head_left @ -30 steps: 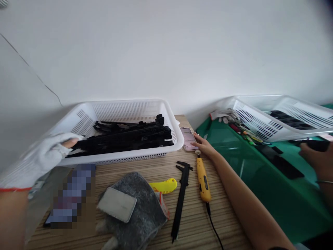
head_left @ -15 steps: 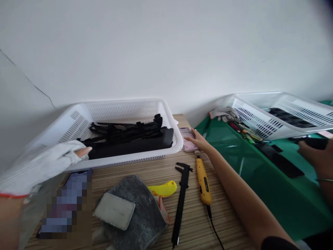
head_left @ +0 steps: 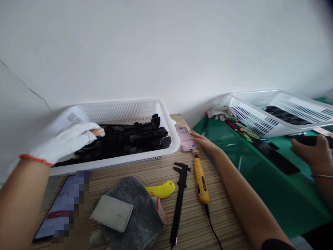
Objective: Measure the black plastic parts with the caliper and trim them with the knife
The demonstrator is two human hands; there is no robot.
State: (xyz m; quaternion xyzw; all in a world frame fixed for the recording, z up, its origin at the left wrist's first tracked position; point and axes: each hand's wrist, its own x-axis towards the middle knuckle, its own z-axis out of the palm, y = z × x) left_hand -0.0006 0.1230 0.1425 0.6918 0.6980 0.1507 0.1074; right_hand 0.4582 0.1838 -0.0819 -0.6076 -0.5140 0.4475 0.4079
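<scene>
Head view: white-gloved left hand (head_left: 68, 141) lies flat and open, gripping nothing, on black plastic parts (head_left: 125, 143) in the white slotted basket (head_left: 122, 110) at the bench's back edge, and should close around one piece only, while the bare right hand (head_left: 205, 142), fingers loosely spread and holding nothing, rests beside the pink phone (head_left: 185, 139)

At the left of the frame, the white-gloved left hand (head_left: 66, 141) reaches forward, bare fingertips showing, forearm bare. The bare right hand (head_left: 205, 142) lies flat at centre, fingers extended, arm stretched out.

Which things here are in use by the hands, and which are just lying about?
In use: left hand in a white glove, on the black parts in the basket; right hand at the pink phone.

Lying about: caliper, yellow tool, yellow cutter, grey cloth, second basket.
</scene>
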